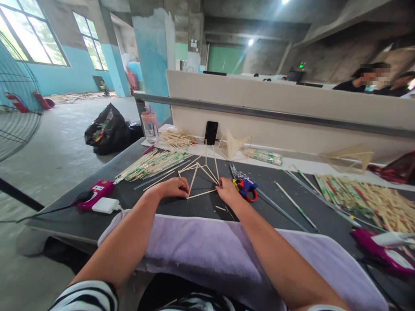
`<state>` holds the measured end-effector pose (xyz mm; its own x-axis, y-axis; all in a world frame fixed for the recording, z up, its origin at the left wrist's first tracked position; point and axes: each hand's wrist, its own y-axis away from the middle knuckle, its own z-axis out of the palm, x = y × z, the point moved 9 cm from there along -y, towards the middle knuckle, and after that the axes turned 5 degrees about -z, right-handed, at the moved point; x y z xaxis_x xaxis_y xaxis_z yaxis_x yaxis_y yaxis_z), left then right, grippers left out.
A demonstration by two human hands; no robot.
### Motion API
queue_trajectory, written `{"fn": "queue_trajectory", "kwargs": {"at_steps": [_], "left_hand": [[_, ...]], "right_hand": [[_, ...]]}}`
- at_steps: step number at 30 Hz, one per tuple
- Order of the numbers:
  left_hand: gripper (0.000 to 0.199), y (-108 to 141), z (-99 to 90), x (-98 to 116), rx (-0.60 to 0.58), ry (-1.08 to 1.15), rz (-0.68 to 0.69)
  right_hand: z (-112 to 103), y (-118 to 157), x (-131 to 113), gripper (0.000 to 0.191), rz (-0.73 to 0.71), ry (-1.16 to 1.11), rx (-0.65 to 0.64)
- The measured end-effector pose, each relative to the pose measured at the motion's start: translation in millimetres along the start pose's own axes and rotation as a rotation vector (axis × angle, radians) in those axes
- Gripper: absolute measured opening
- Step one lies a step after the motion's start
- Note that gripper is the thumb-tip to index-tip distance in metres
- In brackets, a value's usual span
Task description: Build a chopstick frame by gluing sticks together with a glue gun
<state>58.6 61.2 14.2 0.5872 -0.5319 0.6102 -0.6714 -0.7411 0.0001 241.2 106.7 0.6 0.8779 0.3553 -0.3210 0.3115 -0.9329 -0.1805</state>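
Note:
A frame of thin wooden sticks (194, 177), joined into open triangles with some sticks pointing up, stands on the dark table between my hands. My left hand (175, 188) is closed, its fingertips pinching the near left corner of the frame. At the near right corner, the fingers of my right hand (228, 190) close round the meeting stick ends. Small cut stick pieces (220, 208) lie close to my right hand. Just beyond that hand are cutters with blue and red handles (248, 189), with some tool parts overlapping.
Wrapped chopsticks (155, 164) and bare sticks (178, 139) lie left; more chopsticks (353, 194) spread right. A phone (211, 132) leans at the back beside a finished-looking stick model (235, 144). A magenta power strip (99, 192), drink bottle (150, 127) and purple cloth (201, 242) are near.

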Motion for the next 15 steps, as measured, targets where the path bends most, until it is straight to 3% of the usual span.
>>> {"fn": "queue_trajectory", "kwargs": {"at_steps": [15], "left_hand": [[0.021,-2,4.3,14,-0.023,-0.039,0.004]], "right_hand": [[-6,4,-8,0.020,-0.004,0.062,0.022]]}}
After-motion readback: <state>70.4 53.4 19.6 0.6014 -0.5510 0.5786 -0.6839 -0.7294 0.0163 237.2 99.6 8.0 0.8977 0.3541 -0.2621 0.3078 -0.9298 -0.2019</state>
